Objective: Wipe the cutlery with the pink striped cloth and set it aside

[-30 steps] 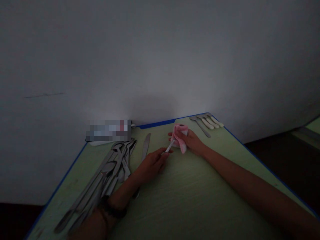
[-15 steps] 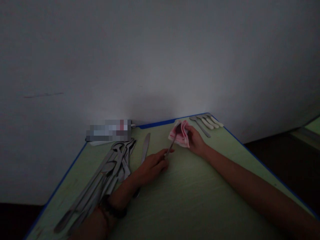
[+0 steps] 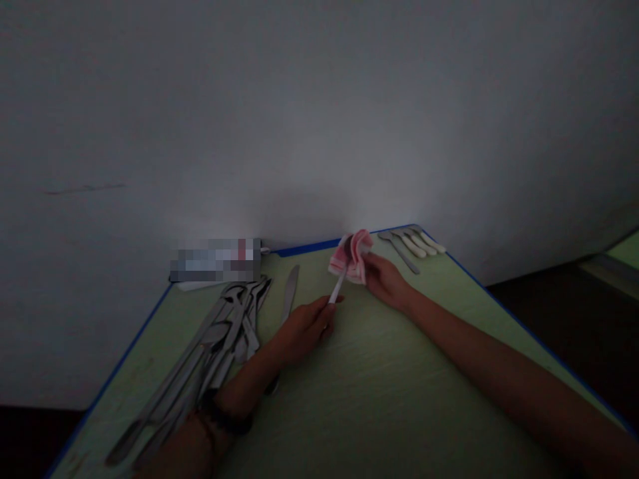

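Note:
My left hand (image 3: 305, 324) pinches the white handle of a spoon (image 3: 339, 286) that points up and away over the green table (image 3: 379, 392). The spoon's bowl is wrapped in a pink cloth (image 3: 350, 257), which my right hand (image 3: 383, 282) grips from the right. Both hands are closed, about a hand's width apart, near the table's far edge.
A pile of metal cutlery (image 3: 210, 352) lies at the left, with a single knife (image 3: 290, 293) beside it. Several white-handled spoons (image 3: 414, 245) lie in a row at the far right corner. A blurred flat object (image 3: 215, 261) sits against the wall (image 3: 319, 120). The table has a blue rim.
The cloth first covered the spoon's bowl, then opened around it; now it has shifted up and left with the spoon raised more steeply. My left hand has barely moved.

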Available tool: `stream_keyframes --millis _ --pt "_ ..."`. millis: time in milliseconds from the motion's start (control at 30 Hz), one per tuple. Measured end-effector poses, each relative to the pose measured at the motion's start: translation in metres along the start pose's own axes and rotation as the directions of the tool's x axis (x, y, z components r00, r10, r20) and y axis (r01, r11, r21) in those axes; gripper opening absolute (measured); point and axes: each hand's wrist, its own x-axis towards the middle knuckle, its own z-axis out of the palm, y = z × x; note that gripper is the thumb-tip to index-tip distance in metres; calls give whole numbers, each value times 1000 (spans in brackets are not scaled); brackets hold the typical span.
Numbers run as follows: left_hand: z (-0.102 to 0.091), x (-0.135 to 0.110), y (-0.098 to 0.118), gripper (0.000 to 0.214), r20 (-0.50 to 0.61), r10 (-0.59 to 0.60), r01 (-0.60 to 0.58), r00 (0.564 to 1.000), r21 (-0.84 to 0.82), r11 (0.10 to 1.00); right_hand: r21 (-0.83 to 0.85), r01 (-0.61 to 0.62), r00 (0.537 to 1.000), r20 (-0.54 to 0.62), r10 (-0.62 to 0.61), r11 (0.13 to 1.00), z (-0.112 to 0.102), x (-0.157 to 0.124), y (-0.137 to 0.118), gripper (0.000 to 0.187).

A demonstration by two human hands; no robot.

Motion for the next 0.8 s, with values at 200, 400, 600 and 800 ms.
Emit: stream_keyframes --millis 200,400,600,800 --pt "-1 -3 3 42 32 53 -57 998 141 988 -112 -16 995 94 27 994 -1 -3 1 18" --pt "1 -3 6 38 26 43 -47 999 184 982 -177 8 997 73 5 984 0 -2 2 20" --pt "1 -3 4 30 37 30 -36 999 171 985 -263 -18 993 107 48 965 2 -5 3 23" --pt "2 -1 3 26 20 4 -7 1000 133 991 -454 -37 975 178 132 890 5 -9 4 25"
